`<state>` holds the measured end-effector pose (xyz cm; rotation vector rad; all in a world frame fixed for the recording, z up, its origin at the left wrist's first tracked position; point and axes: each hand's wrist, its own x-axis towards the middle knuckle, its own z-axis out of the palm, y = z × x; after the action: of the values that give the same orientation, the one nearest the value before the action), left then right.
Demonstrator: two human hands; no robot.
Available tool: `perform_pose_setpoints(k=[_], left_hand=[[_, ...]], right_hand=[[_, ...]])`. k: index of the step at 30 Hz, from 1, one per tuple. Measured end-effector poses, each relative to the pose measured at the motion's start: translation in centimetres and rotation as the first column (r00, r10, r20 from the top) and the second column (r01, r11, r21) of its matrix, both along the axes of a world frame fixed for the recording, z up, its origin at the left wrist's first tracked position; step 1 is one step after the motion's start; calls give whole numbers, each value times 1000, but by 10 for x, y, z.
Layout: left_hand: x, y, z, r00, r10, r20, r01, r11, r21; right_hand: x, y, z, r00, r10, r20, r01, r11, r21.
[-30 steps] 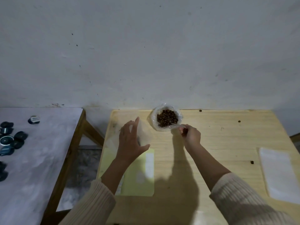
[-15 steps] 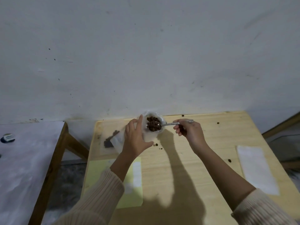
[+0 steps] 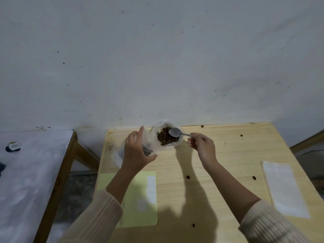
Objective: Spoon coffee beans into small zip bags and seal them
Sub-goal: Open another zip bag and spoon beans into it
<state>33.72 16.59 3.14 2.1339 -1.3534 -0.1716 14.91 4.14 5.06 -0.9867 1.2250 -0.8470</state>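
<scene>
Item: coffee beans (image 3: 164, 139). Dark brown, heaped in an open clear plastic bag (image 3: 172, 146) whose crumpled rim stands up around them. It sits at the far edge of the wooden table (image 3: 228, 155), close against the wall (image 3: 157, 58).

Item: spoon (image 3: 175, 132). Grey metal, with its bowl over the right side of the heap and its handle running right and slightly nearer.

Item: small zip bag (image 3: 149, 146). Clear and thin, hard to make out; a dark patch shows through its lower part. It is just left of the bean bag, and whether the two touch cannot be told.

Edges and room: the table's far edge meets the wall directly behind the beans. The left edge runs just beyond the zip bag, with a gap to a grey table (image 3: 31, 172) further left. Bare wood lies to the right of the beans and nearer. Stray beans (image 3: 188, 177) dot that surface. A yellow sheet (image 3: 140, 199) lies near left and a white sheet (image 3: 284, 188) near right.

Hands: the left hand (image 3: 137, 151) grips the zip bag between its thumb, on the near right, and its curved fingers, with the forefinger raised. The right hand (image 3: 203, 146) pinches the end of the spoon handle in its fingertips, right of the beans and slightly nearer, clear of the bean bag.
</scene>
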Motion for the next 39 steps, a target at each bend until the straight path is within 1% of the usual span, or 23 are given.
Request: perform_pose_setpoints(k=[2,5,8,10,12,14,16,19,22,27,32,34,39], left_hand=[[6,8,1,999,38,-18,-38,999,17],[15,22,-4,997,55,-51,-55,998,3],[21,35,-10,997,51,-61,-51,999,-4],[23,40,-12,996,56,-69,-56,998,2],[23,42,-14,998,40,-51,-41,999,-13],[22,42,-15,999,25,-31,-26,999,-25],[20,40,-16,1000,23,-15,-23,999,-31],[16,35,-16,1000,29,-13,-29,999,-29],[10,25,-10,1000,27,-10,-27,1000,-13],[1,5,-6,999,-7,-36,8,1000,13],[-12,-11,-3,995,-39,-87,44,997,56],[-15,-14,-1,993,-51,-105,57,997,53],[-8,-7,0,996,-37,-83,40,999,33]], right_hand=[[10,6,-11,995,31,-92,-39,995,-88],[23,14,-23,989,55,-136,-71,991,-111],[31,17,-34,990,45,-133,-46,999,-4],[36,17,-38,997,-4,-75,13,993,121],[39,16,-38,996,-91,14,85,966,244],[39,16,-36,986,-155,55,131,943,305],[36,16,-31,975,-195,103,153,934,322],[27,13,-21,965,-212,151,161,942,294],[16,9,-10,975,-178,134,144,961,235],[3,10,17,992,-51,116,36,990,134],[-1,16,34,985,150,86,-149,989,-19],[-2,16,36,987,139,80,-137,990,-33],[-2,11,27,994,7,108,-9,1000,21]])
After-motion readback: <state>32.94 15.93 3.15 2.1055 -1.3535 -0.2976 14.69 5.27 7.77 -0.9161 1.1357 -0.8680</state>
